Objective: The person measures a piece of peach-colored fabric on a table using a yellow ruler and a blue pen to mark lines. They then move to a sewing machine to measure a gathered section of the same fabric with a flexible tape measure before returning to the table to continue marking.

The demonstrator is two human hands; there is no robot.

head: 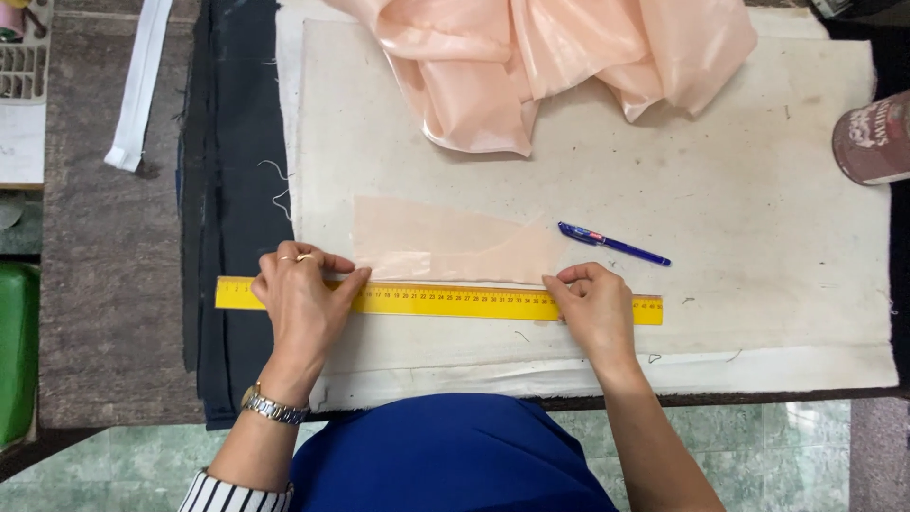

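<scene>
The left hand point(301, 301) lies flat and spread on the yellow ruler point(445, 301), pressing it down near its left end, fingertips reaching onto the corner of the cut peach fabric piece point(445, 242). The right hand point(592, 305) presses the same ruler near its right end, fingers curled with the tips at the ruler's far edge where the fabric piece ends. Neither hand grips anything; both bear down on the ruler, which lies between them along the near edge of the fabric piece.

The fabric piece looks thin and slippery (it is half see-through against the off-white pad point(758, 237)), so uneven pressure from either hand could let the ruler slide or drag the edge out of line. The blue pen point(613, 245) lies just beyond the right hand; lifting that hand to fetch it would leave the ruler held at one end only, free to pivot.

The left hand covers the ruler's markings beneath it and the fabric corner there. The loose peach cloth point(550, 66), well beyond both hands, runs off the top edge, and the reddish-brown can point(874, 140) far to the right is cut off. Whether the fabric edge meets the ruler exactly is hard to tell.
</scene>
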